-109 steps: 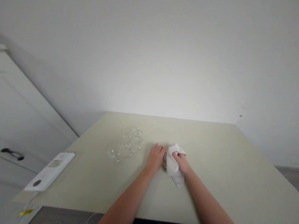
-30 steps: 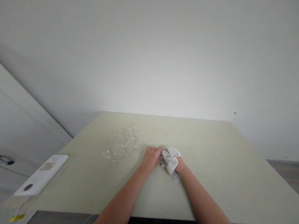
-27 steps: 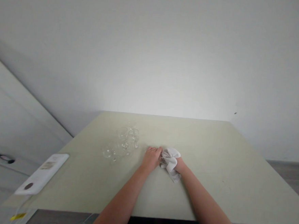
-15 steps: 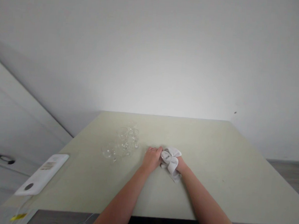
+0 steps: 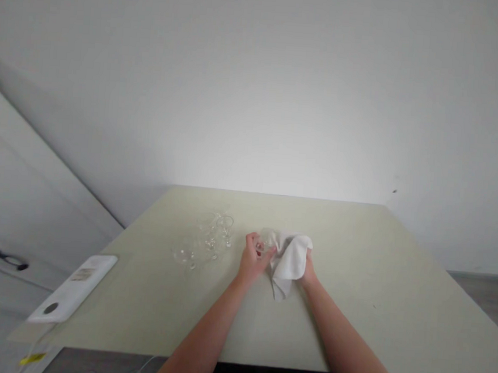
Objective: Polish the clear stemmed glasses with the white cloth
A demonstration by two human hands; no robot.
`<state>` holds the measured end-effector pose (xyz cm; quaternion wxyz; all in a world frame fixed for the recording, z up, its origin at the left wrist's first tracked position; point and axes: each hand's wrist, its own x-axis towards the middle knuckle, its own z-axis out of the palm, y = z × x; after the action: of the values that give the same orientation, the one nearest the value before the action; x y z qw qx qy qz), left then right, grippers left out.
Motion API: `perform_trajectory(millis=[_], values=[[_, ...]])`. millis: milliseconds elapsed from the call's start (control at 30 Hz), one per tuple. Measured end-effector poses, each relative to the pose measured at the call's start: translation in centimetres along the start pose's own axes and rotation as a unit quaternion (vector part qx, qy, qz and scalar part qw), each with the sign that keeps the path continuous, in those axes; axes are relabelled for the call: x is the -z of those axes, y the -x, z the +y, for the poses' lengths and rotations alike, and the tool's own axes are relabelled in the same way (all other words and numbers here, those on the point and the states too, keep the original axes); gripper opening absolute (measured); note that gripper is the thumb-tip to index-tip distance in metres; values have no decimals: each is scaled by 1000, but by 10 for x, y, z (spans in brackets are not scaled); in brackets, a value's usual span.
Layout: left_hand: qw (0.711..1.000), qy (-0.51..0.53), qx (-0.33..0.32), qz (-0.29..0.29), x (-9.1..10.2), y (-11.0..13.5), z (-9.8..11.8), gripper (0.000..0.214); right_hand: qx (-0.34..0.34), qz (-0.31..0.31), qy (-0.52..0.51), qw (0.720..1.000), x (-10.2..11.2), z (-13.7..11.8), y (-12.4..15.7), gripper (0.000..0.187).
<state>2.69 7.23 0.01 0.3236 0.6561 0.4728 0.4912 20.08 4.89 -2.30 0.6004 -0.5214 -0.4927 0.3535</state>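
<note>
Pale green surface (image 5: 375, 263) meets a plain white wall (image 5: 281, 98) along its far edge.

Left hand (image 5: 252, 260): positioned near the centre of the surface, fingers curled, grasping a small clear glass (image 5: 266, 237). The glass sits at the fingertips, at 1 o'clock from the hand. Whether its base touches the surface cannot be determined.

Right hand (image 5: 309, 273): positioned at 3 o'clock from the left hand, clenched on a white cloth (image 5: 290, 260). The cloth covers most of the hand, bunches against the right side of the glass, and hangs a loose corner toward 6 o'clock.

Group of stemmed glasses (image 5: 209, 240): stands on the surface at 9 o'clock from the left hand, near it but apart.

White flat device (image 5: 73, 288): lies at the left edge of the surface, at 8 o'clock, well apart from both hands.

White cabinet (image 5: 26, 205): stands beyond that edge and carries a black handle (image 5: 7, 259).
</note>
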Motion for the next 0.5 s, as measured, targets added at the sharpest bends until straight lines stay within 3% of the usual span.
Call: perform_trajectory(millis=[67,167,267,400,500], values=[[997,72,-10,-9,-2,0,-2,44,26,-28,4,999,-5,-3,2,37],[991,111,-63,-49,-5,2,-4,43,118,-167,61,977,-20,-11,9,26],[987,111,-89,-79,-9,5,-2,50,170,-200,101,959,-30,-16,13,23],[982,188,-21,-30,-8,4,3,58,113,-173,81,975,-27,-13,13,25],[942,324,63,-51,-4,-1,6,59,25,-184,1,983,-24,-6,12,33]])
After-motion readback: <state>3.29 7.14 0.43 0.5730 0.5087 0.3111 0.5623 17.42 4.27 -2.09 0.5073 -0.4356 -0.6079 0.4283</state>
